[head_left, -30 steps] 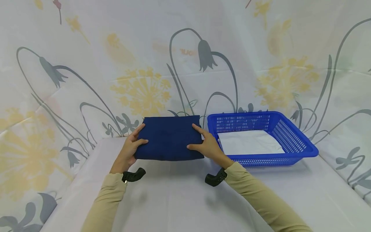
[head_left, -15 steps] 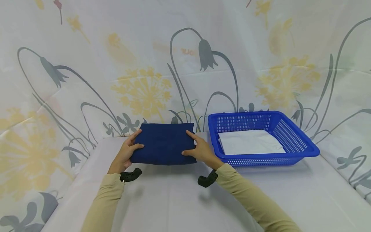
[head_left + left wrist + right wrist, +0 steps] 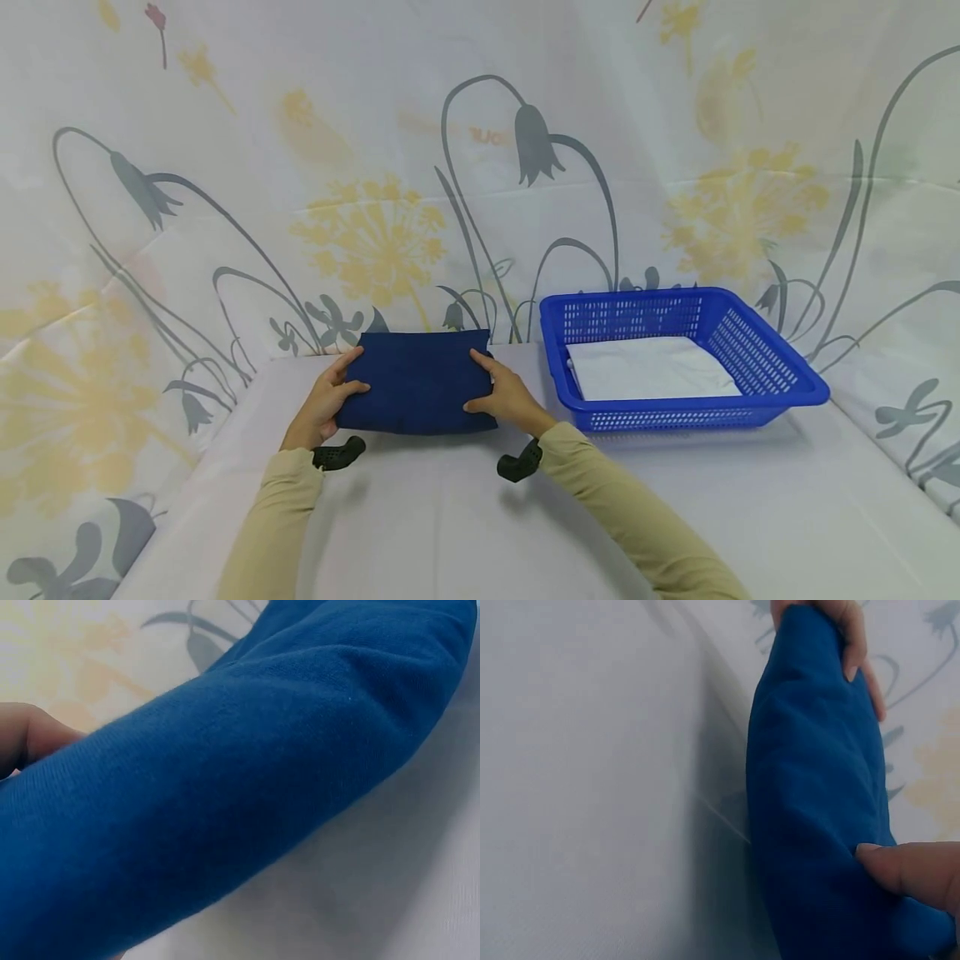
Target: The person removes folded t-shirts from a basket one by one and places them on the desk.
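A folded navy-blue cloth [image 3: 420, 383], possibly a garment, is held level between both hands just above the white-covered table. At its left side my left hand [image 3: 321, 408] grips it, thumb on the near face and the other fingers behind. My right hand [image 3: 516, 398] pinches the right side the same way. Close up in the left wrist view, the cloth [image 3: 225, 780] shows a rounded fold and hides most of that hand. In the right wrist view my right thumb [image 3: 911, 874] presses on the cloth [image 3: 810, 772], with the left hand at its far end.
To the right stands a blue perforated plastic basket [image 3: 701, 412] with a folded white cloth [image 3: 648, 368] lying in it. A flower-printed curtain [image 3: 480, 208] hangs behind the table [image 3: 450, 517]. Each wrist wears a black camera mount.
Both hands have lowered the navy cloth toward the table and shifted it left, away from the basket. The grip stays the same, and the basket has not moved.
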Available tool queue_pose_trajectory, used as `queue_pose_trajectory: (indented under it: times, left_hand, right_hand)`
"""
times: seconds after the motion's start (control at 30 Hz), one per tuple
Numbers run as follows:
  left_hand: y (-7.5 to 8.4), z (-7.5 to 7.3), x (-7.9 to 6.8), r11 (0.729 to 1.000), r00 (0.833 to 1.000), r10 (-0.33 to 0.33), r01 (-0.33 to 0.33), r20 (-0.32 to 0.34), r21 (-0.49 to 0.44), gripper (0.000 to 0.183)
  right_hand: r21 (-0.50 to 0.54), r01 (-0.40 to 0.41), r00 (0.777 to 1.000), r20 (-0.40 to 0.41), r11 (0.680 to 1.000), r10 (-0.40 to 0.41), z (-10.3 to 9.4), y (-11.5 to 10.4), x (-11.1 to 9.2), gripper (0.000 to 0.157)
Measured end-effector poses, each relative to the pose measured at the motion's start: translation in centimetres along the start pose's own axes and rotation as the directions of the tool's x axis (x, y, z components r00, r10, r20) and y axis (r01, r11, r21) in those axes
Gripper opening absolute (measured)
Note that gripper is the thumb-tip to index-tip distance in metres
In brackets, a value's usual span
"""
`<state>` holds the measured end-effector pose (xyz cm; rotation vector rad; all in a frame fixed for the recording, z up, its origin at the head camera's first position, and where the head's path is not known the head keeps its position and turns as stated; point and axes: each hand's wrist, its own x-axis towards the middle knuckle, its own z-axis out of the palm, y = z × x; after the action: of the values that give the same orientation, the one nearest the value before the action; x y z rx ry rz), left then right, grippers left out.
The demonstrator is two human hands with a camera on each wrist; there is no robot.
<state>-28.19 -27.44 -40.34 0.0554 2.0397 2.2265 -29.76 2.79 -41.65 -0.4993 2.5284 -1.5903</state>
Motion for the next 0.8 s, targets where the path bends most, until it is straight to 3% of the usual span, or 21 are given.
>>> queue_pose_trajectory:
  times: [0.4, 0.8]
  left_hand:
    - [-0.8, -0.4, 0.4, 0.999, 0.999, -0.024, 0.025, -0.031, 0.024, 0.077]
    - [-1.2, -1.3, 0.0, 0.984, 0.993, -0.116, 0.115, 0.004, 0.137, 0.075]
  right_hand:
    - [-0.036, -0.028, 0.997, 0.071, 0.999, 0.031, 0.6, 0.3, 0.8, 0.097]
    - [0.12, -0.178, 0.976, 0.145, 0.977, 0.16, 1.2, 1.2, 0.6, 0.09]
